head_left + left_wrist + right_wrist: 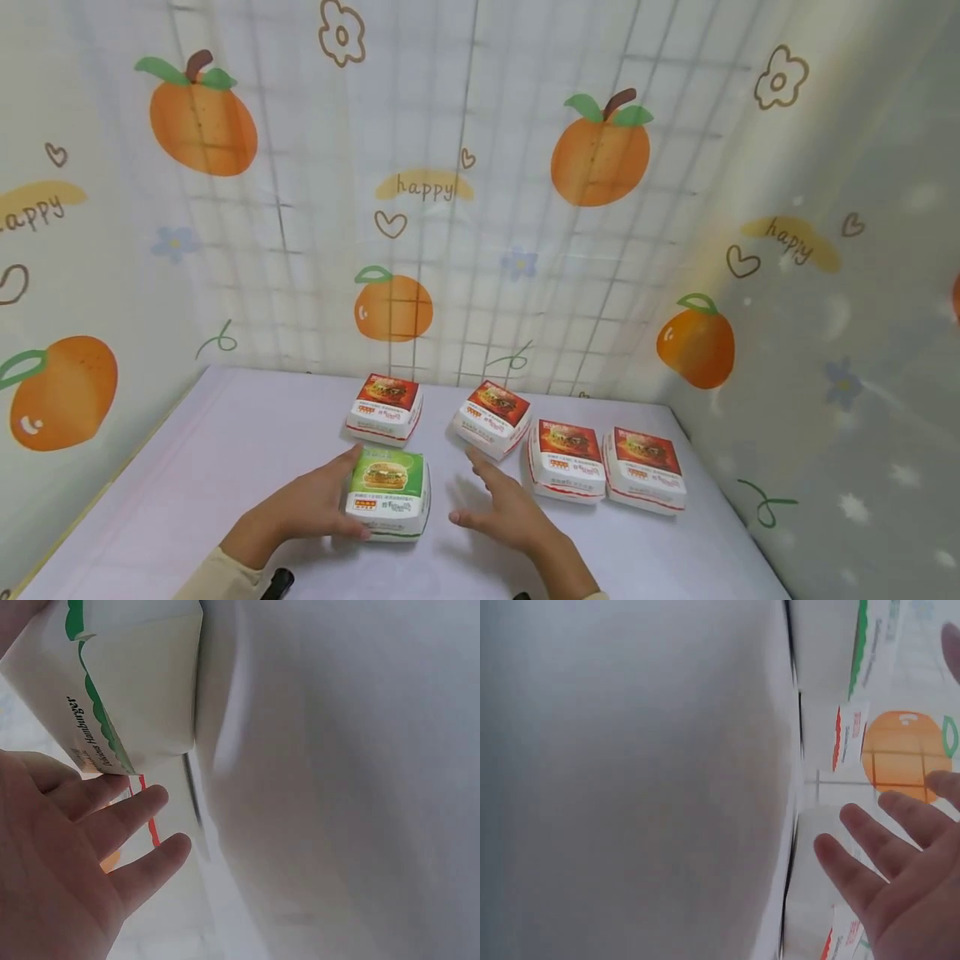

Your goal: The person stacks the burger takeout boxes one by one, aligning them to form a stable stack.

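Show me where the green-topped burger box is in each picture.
Head: the green-topped burger box is low, slightly left of centre.
Left wrist: the box is upper left, cut off by the top edge.
Right wrist: the box is upper right, also cut off.
Shared landmark: the pale tabletop it stands on.

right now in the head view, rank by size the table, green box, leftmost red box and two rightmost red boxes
1. Table
2. Green box, perhaps enlarged by nearness
3. Second-rightmost red box and rightmost red box: too alike to rank
4. Leftmost red box, farther back
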The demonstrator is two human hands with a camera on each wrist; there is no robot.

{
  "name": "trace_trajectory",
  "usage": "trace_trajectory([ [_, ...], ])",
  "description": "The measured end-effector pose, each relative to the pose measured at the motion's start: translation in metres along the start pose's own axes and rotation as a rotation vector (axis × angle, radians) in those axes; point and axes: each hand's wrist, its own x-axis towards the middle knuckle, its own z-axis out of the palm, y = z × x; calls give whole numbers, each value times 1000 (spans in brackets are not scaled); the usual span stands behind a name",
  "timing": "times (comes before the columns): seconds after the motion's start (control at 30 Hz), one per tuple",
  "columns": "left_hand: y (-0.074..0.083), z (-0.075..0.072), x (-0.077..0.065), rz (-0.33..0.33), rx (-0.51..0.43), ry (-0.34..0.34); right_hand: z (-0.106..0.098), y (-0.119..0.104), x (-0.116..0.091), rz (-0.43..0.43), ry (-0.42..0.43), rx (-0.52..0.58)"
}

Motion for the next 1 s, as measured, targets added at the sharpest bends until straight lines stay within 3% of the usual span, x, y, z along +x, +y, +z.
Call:
trace_trajectory([
  [0.2, 7, 2, 7, 14, 7, -6, 8, -7, 6, -25, -47, 63],
  [1.0, 39, 23, 16, 61, 43, 43, 25, -10, 12, -18, -21, 257],
])
